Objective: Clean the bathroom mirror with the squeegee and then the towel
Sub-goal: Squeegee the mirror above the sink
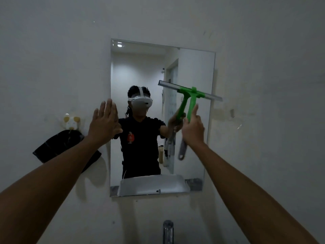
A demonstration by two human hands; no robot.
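A frameless rectangular mirror [193, 67] hangs on the white wall straight ahead. My right hand [193, 128] grips the handle of a green squeegee [192, 97]; its grey blade lies tilted across the mirror's right half at mid height, its right end past the mirror's edge. The handle's grey end hangs below my fist. My left hand [103, 122] is flat with fingers spread, against the mirror's left edge. A dark towel [58, 145] hangs on the wall left of the mirror, partly behind my left forearm.
A small animal-shaped wall hook [71, 122] holds the towel. A chrome tap [168, 231] stands at the bottom centre below the mirror. The mirror reflects a person wearing a headset, a sink rim and a doorway behind.
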